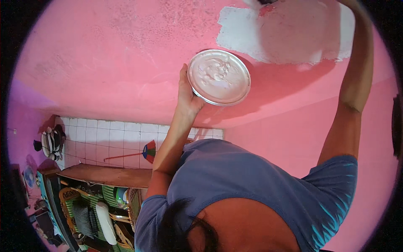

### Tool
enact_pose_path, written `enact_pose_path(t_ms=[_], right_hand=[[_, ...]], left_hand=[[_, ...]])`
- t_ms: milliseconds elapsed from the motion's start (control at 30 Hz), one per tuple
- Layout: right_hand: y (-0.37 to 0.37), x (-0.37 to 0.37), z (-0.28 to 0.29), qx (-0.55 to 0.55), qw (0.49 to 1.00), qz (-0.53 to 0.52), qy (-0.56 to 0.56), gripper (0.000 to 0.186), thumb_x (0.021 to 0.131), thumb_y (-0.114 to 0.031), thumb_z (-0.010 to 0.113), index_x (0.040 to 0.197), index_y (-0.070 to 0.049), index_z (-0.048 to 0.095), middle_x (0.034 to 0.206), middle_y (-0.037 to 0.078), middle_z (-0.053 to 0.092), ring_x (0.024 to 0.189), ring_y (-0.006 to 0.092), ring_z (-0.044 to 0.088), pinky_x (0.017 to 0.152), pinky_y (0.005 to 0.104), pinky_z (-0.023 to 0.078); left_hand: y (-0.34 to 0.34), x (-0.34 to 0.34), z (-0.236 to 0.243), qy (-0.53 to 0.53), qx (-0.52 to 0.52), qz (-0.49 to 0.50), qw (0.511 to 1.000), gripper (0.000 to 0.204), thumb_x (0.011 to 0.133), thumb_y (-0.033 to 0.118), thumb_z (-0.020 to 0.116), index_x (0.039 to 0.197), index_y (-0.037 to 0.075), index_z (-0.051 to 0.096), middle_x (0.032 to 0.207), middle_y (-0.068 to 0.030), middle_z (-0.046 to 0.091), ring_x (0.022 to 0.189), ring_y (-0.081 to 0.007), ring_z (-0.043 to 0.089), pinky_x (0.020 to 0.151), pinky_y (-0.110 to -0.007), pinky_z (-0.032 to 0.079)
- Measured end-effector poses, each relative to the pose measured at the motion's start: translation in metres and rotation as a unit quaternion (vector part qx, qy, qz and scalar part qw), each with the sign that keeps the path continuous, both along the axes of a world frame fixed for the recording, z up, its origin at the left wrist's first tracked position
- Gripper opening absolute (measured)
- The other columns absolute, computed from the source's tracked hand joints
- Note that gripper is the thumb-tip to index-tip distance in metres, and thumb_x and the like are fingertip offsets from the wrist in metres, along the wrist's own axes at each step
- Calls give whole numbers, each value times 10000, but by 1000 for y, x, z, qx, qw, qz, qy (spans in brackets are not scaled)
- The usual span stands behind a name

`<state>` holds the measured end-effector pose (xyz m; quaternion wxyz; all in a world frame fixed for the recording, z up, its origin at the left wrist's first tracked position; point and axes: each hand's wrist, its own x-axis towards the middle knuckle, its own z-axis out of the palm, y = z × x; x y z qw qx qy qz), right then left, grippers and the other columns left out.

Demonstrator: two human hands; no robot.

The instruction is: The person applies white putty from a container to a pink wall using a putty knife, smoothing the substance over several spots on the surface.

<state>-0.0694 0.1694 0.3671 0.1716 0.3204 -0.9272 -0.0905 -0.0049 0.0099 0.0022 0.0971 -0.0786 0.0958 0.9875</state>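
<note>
My left hand (pixel 188 94) holds up a round, shallow plate (pixel 229 102) with a shiny rim. My thumb lies along its left edge, and the other fingers are hidden beneath it. Thick whitish paste (pixel 218 75) covers the plate, ridged and smeared in the middle. Above and to the right, a patch of white coating (pixel 241 31) with ragged edges spreads over the pink wall (pixel 126 63). My right forearm (pixel 357 67) reaches up past this patch, and the top edge cuts off the hand. A small dark object (pixel 266 1) shows at the top edge, too cropped to identify.
Dark blotches mark the wall at upper left. Below lies a white tiled floor (pixel 121 134) with a red-and-green broom (pixel 149 152) on it. At lower left stand a wooden-framed seat with green striped cushions (pixel 107 195), a wooden panel (pixel 109 174) and a fan (pixel 29 176).
</note>
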Motion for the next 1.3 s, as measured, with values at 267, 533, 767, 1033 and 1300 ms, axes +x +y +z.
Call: enact_pose_path(t_ms=[267,533,767,1033,1300], right_hand=[[-8,1,-22,27,994,-39,-99,202,726,-223,779,732,-28,727,598,50,649,525,90,579,477,259,468],[-29,3,-41,41,991,-85,-98,181,654,-179,783,692,-19,708,562,67,619,505,117,553,472,284,433],[-13,-22,15,40,992,-31,-113,190,705,-212,801,683,-43,718,568,21,626,480,66,538,443,217,410],[-36,-22,-16,127,986,-25,-102,270,686,-296,789,635,-49,694,558,29,624,500,86,571,460,239,429],[-31,-27,3,96,993,-22,-59,264,667,-249,808,617,-27,674,544,36,610,492,85,557,455,257,427]], left_hand=[[0,3,4,3,8,18,1000,543,991,458,286,1341,65,421,1373,-162,445,1267,-315,423,1063,-518,335],[0,-1,-3,21,9,20,1000,545,991,457,282,1343,64,418,1368,-166,444,1259,-316,431,1050,-520,358],[1,-1,-3,11,15,17,1000,545,983,462,311,1336,64,427,1357,-167,456,1251,-313,442,1047,-510,366],[0,0,-6,24,18,20,999,546,981,458,317,1342,60,420,1363,-172,451,1263,-316,429,1059,-513,347],[1,0,-5,26,26,10,999,561,981,467,298,1344,57,418,1376,-175,438,1266,-322,423,1073,-512,325]])
